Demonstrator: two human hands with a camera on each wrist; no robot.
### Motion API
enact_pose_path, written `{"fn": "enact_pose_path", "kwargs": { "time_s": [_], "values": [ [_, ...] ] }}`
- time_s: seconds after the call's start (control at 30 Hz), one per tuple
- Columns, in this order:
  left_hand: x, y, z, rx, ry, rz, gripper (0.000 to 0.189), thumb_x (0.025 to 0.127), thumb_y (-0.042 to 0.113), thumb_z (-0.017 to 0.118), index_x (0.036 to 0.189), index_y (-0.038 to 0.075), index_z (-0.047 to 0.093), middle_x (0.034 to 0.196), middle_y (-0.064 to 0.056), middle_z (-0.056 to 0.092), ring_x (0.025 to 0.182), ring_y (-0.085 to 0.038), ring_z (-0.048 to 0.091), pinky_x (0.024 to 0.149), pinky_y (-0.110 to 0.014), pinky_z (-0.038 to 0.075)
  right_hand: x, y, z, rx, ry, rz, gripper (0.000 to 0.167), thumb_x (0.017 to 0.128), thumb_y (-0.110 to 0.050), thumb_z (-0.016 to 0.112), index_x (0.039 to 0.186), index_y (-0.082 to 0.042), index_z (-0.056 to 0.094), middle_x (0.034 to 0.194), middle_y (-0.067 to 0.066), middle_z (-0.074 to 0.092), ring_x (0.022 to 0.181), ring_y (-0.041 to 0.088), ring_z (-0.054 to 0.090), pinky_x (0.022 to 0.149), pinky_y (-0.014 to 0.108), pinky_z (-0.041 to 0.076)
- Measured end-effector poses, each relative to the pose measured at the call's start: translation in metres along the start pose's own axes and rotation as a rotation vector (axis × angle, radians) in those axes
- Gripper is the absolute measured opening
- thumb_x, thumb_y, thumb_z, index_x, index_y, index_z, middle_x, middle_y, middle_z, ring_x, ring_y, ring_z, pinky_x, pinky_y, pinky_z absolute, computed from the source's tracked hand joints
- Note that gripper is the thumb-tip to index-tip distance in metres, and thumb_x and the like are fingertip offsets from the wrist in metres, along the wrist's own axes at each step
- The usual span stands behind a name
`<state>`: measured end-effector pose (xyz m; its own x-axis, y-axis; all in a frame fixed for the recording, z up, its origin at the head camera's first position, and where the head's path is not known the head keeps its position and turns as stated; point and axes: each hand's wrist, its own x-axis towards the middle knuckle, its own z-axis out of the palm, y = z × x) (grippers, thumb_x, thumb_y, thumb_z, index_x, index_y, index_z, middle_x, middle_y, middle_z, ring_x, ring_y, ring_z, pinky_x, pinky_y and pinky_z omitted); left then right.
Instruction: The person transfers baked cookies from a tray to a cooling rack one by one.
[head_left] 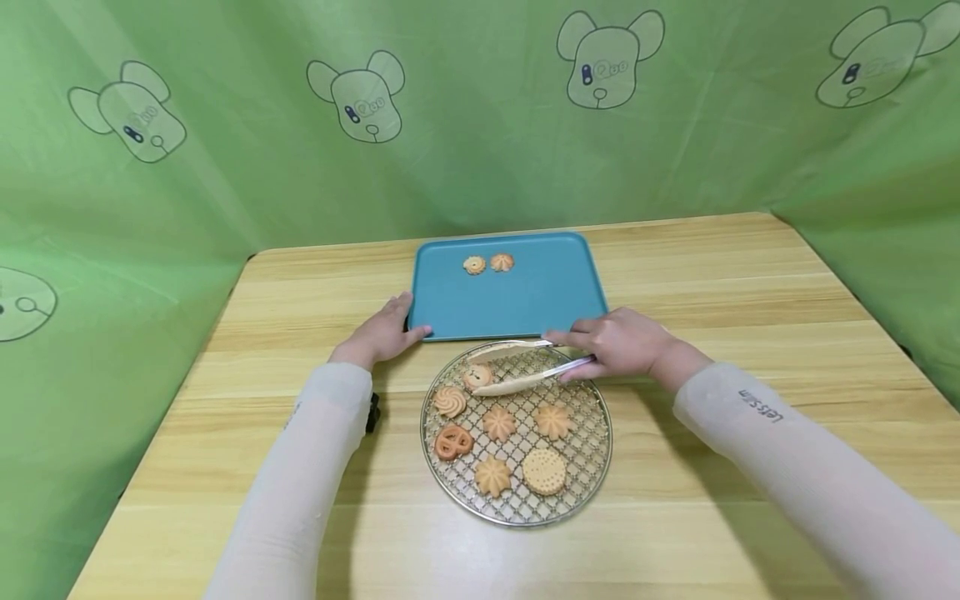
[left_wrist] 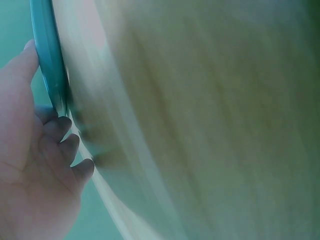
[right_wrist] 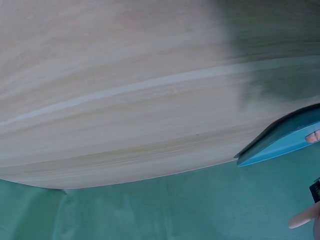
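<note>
My left hand (head_left: 382, 332) holds the near left corner of a blue tray (head_left: 510, 304), thumb over the rim and fingers along its side. Two biscuits lie near the tray's far edge: a ring-shaped one (head_left: 474, 265) and a fluted one (head_left: 502, 262). With my right hand (head_left: 622, 342) I grip metal tongs (head_left: 558, 367) with pale tips. The tips stand apart on either side of a round biscuit with dark marks (head_left: 477, 377), on a round wire rack (head_left: 517, 523). Whether they touch that biscuit is unclear.
Also on the rack are a swirl biscuit (head_left: 450, 402), a pretzel-shaped biscuit (head_left: 453, 442), a round dotted biscuit (head_left: 544, 472) and several flower-shaped biscuits (head_left: 554, 422). Tray and rack sit on a wooden table (head_left: 720, 333). Behind it hangs a green curtain (head_left: 480, 167).
</note>
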<state>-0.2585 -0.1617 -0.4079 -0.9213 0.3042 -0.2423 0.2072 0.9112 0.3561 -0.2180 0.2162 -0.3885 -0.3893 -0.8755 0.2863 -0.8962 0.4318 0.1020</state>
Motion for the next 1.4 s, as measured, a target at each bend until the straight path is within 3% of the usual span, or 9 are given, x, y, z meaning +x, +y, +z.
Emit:
{"fn": "enact_pose_path", "kwargs": {
  "time_s": [0.27, 0.6, 0.9, 1.4],
  "values": [
    [0.0, 0.0, 0.0, -0.011, -0.008, -0.011, 0.084, 0.097, 0.052, 0.043, 0.152, 0.004, 0.002, 0.158, -0.012, 0.004, 0.144, -0.027, 0.004, 0.116, -0.039, 0.008, 0.0, 0.0, -0.001, -0.01, -0.028, 0.038, 0.075, 0.075, -0.058, 0.069, 0.132, -0.01, 0.058, 0.079, -0.002, 0.06, 0.049, 0.007, 0.047, 0.044, 0.024, 0.045],
    [-0.001, 0.002, -0.002, -0.017, -0.002, -0.003, 0.083, 0.098, 0.051, 0.044, 0.152, 0.003, 0.003, 0.158, -0.013, 0.005, 0.144, -0.028, 0.004, 0.116, -0.039, 0.008, 0.003, -0.001, -0.001, -0.035, -0.063, 0.12, 0.083, 0.075, -0.062, 0.068, 0.136, -0.009, 0.053, 0.09, 0.006, 0.064, 0.05, 0.011, 0.052, 0.044, 0.027, 0.048],
    [-0.001, 0.001, -0.001, -0.017, -0.004, -0.006, 0.084, 0.097, 0.052, 0.043, 0.152, 0.004, 0.002, 0.158, -0.012, 0.004, 0.144, -0.027, 0.003, 0.116, -0.039, 0.008, 0.012, -0.005, 0.002, -0.017, -0.166, 0.307, 0.09, 0.079, -0.071, 0.057, 0.145, -0.011, 0.041, 0.106, 0.014, 0.065, 0.057, 0.019, 0.059, 0.051, 0.034, 0.052],
    [-0.002, 0.002, -0.002, -0.017, -0.005, -0.005, 0.083, 0.098, 0.051, 0.043, 0.152, 0.003, 0.002, 0.158, -0.013, 0.004, 0.144, -0.028, 0.004, 0.116, -0.04, 0.008, 0.031, -0.006, 0.005, 0.074, -0.229, 0.558, 0.104, 0.074, -0.078, 0.055, 0.15, -0.012, 0.03, 0.125, 0.023, 0.056, 0.076, 0.032, 0.063, 0.06, 0.042, 0.054]
  ]
}}
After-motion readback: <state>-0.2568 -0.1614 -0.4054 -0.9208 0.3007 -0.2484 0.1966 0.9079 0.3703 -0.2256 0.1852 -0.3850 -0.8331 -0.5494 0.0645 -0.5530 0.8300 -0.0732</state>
